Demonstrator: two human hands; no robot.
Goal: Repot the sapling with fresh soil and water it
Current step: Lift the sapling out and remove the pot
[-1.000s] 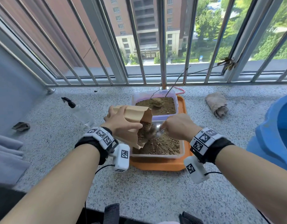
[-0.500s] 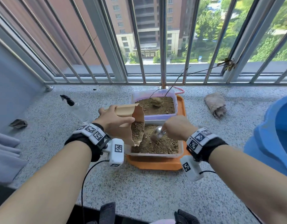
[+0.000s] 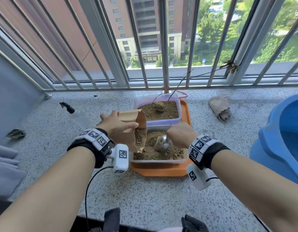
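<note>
Two clear plastic boxes of soil stand on an orange tray (image 3: 161, 170). The far box (image 3: 177, 120) holds a thin bare sapling (image 3: 180, 84) that leans right toward the railing, with a clod at its base. My left hand (image 3: 118, 127) grips a brown paper bag (image 3: 139, 121), its torn mouth tipped over the near box (image 3: 157, 160) and showing soil inside. My right hand (image 3: 180, 134) holds a metal spoon (image 3: 163, 143) with its bowl down in the near box's soil.
A clear spray bottle (image 3: 77, 115) with a black head lies left of the tray. A rolled cloth (image 3: 220, 109) lies at the right, beside a large blue tub (image 3: 282, 139). A dry leaf (image 3: 15, 133) and grey fabric (image 3: 4, 166) are at the far left. Railing bars close the back.
My left hand has drawn the bag a little left and turned its mouth more upright. My right hand has lowered the spoon from the bag's mouth into the near box's soil.
</note>
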